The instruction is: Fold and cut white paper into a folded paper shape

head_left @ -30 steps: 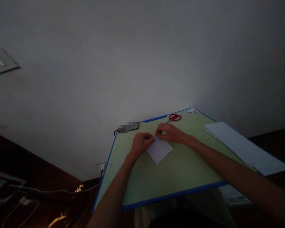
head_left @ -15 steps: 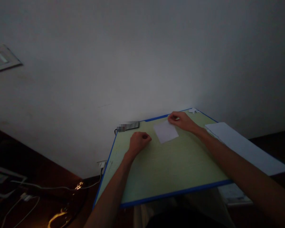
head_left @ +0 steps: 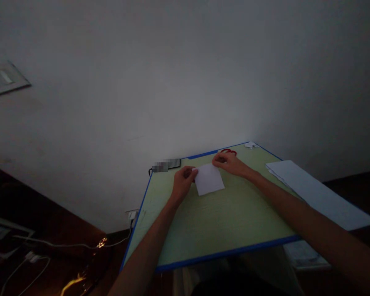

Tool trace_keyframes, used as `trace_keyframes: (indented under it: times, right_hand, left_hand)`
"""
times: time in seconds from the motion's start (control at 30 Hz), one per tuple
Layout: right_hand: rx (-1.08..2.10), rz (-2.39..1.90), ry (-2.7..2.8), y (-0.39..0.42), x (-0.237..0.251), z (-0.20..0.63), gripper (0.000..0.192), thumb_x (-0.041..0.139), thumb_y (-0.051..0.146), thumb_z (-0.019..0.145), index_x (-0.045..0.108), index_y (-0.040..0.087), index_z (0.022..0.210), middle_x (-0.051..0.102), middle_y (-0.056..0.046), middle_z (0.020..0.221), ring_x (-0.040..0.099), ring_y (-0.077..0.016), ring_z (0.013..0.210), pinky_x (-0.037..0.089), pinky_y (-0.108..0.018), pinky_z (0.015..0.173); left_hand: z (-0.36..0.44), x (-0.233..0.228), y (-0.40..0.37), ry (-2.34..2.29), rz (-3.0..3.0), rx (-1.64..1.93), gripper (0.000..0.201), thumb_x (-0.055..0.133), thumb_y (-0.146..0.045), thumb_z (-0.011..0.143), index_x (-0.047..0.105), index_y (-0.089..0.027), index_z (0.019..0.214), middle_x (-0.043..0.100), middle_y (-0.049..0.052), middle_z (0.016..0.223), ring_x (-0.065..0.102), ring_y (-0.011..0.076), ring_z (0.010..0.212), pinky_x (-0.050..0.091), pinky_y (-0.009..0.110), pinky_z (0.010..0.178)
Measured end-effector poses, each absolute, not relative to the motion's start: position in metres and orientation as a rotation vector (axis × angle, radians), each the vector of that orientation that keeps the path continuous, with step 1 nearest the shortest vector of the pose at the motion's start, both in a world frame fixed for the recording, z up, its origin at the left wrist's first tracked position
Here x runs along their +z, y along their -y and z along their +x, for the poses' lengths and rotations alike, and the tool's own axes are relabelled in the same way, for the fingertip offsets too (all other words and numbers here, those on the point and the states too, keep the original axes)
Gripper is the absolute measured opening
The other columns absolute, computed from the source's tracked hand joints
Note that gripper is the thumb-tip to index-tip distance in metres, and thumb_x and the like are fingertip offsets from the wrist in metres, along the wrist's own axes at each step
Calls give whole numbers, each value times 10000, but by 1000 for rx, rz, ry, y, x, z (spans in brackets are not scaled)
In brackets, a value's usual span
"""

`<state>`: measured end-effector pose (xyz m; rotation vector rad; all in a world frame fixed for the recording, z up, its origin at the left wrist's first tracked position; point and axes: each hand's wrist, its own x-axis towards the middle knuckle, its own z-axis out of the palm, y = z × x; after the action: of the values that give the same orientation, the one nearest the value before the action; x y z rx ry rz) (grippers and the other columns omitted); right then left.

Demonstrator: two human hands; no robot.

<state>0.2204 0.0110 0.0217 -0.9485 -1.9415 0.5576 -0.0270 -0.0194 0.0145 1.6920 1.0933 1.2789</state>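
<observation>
Both hands (head_left: 185,181) pinching paper square (head_left: 209,179), arms outstretched

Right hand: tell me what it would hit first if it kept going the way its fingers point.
The right hand points toward the table's far edge, fingers on the small white paper. Going straight on, it would probably meet the red scissors just beyond its knuckles, then the wall; depth is hard to judge.

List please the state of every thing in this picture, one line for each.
Left hand: fingers on the left edge of the small paper.
Right hand: fingers at its far corner.
Small paper: flat on the green board.
Red scissors: partly hidden behind the right hand.
Large sheets: lying flat, untouched.
</observation>
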Motion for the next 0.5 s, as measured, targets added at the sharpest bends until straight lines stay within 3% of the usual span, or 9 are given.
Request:
trace_keyframes:
  times: [0.13,0.3,0.5]
  right_hand:
    - [521,-885,2009,-4,20,210,326,618,211,874,702,177,1187,751,-91,1046,683,-203,918,527,-336,799]
    - [463,-844,2153,-1,12,195,146,646,197,873,754,170,968,770,-79,966,701,-205,901,518,-331,831]
    - [218,-864,2308,0,4,188,98,665,188,874,749,165,921,749,-67,884,670,-199,814,462,-309,763]
  left_hand:
    - [-27,12,20,-1068,1628,1230,371,772,-448,765,688,-112,899,708,53,734,658,159,637,528,256,568]
    - [-25,9,25,-1108,1752,1079,270,730,-367,811,688,-125,924,743,67,753,693,188,671,552,287,617]
    - [-22,10,31,-1332,2337,940,148,642,-237,890,759,-163,944,757,57,808,670,167,684,508,285,711]
